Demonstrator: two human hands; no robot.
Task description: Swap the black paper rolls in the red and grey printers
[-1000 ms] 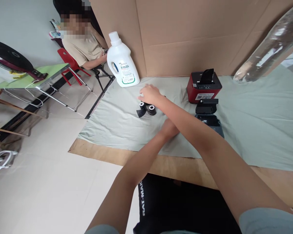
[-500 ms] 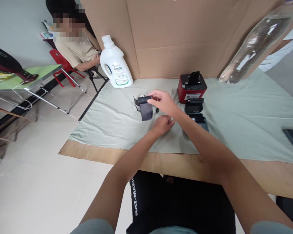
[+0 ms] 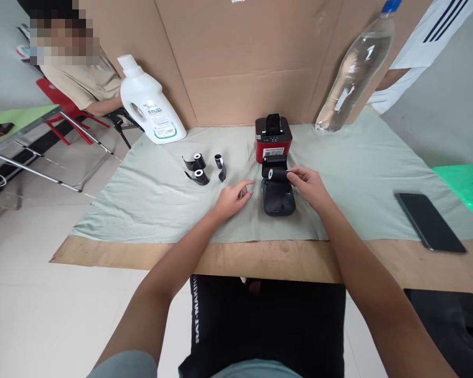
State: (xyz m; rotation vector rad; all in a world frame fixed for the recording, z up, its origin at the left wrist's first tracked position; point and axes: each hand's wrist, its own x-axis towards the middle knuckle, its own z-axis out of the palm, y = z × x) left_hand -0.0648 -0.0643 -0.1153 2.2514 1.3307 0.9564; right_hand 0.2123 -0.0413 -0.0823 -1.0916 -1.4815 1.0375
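Observation:
Pinched by one end in my right hand (image 3: 308, 185) is a roll of black ribbon (image 3: 278, 175), with a pale core facing left and a loose sheet hanging down. It is held over a small dark printer (image 3: 279, 206) whose lid stands raised at the back. Left of that printer, my left hand (image 3: 233, 198) hovers near the cloth with its index finger stretched out, holding nothing. Several more black rolls (image 3: 201, 177) with loose tails lie on the cloth beyond my left hand. Directly behind the dark printer stands a red and black printer (image 3: 274, 140).
Cardboard (image 3: 248, 63) walls off the back of the cloth-covered table (image 3: 150, 210). A white detergent bottle (image 3: 153, 105) and a large water bottle (image 3: 357, 68) stand against it. A phone (image 3: 429, 221) lies at the right. A person (image 3: 79, 79) sits at the far left.
My right hand has carried the black roll from among the other rolls to above the dark printer. My left hand's index finger has extended. The view has swung to the right.

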